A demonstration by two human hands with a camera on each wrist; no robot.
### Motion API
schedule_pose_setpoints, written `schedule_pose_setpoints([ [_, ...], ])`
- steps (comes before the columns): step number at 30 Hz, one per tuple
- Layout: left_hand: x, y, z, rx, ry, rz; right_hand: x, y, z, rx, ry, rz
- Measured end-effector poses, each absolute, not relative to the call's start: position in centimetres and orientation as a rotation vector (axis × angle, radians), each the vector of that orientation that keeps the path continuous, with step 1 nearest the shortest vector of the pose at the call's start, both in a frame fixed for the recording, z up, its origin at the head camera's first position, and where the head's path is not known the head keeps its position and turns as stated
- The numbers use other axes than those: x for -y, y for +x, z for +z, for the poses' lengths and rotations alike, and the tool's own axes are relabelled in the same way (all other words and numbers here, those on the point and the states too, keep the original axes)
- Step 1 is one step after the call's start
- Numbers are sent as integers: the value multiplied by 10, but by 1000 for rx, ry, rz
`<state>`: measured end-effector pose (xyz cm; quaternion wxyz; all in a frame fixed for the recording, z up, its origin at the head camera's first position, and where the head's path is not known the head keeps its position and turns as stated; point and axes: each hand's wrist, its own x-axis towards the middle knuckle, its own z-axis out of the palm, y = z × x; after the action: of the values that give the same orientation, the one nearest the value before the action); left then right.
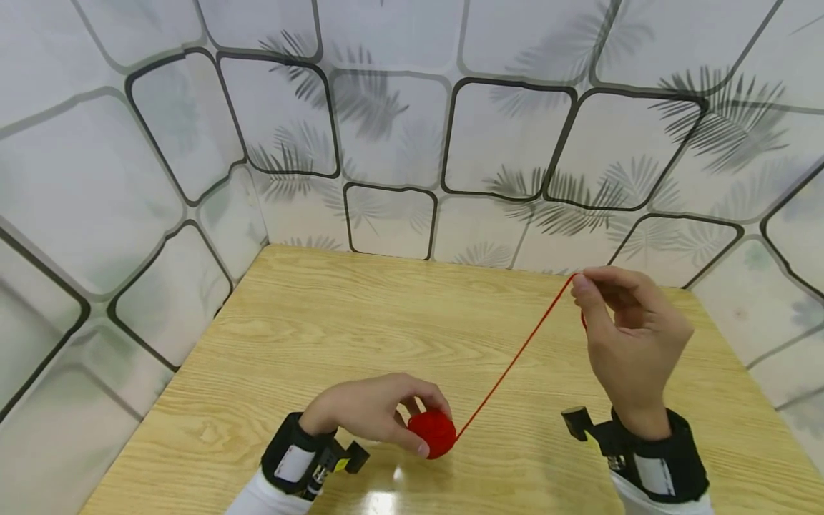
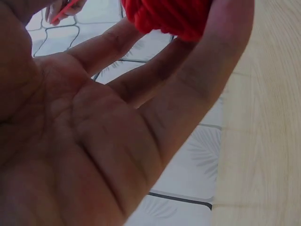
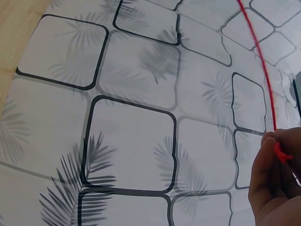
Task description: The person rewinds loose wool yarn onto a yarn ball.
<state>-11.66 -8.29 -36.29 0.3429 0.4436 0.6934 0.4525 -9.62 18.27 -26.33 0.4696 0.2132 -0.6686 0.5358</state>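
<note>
A small ball of red yarn point(image 1: 432, 433) is on the near part of the wooden table, and my left hand point(image 1: 380, 409) grips it between thumb and fingers. In the left wrist view the ball point(image 2: 167, 16) sits at the fingertips, away from the palm. From the ball a straight strand of yarn point(image 1: 515, 360) slants up to the right. My right hand point(image 1: 627, 325), raised above the table, pinches that strand between thumb and forefinger. A short red tail point(image 3: 281, 153) pokes out of the pinch in the right wrist view.
The wooden tabletop point(image 1: 309, 315) spreads under both hands. Behind it and at both sides hang pale sheets point(image 1: 393, 129) patterned with dark outlines and palm leaves. Each wrist wears a black strap point(image 1: 676, 458) with a small camera mount.
</note>
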Motion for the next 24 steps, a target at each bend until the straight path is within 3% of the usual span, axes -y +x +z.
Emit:
schedule_pose_setpoints([
  [8, 83, -111, -357, -1338, 1225, 1377, -188, -116, -278, 1741, 475, 1303],
  [16, 75, -109, -348, -921, 1256, 1943, -194, -134, -337, 2035, 430, 1177],
  [24, 68, -115, -342, -1142, 944, 2446, -181, -115, -367, 2349, 605, 981],
])
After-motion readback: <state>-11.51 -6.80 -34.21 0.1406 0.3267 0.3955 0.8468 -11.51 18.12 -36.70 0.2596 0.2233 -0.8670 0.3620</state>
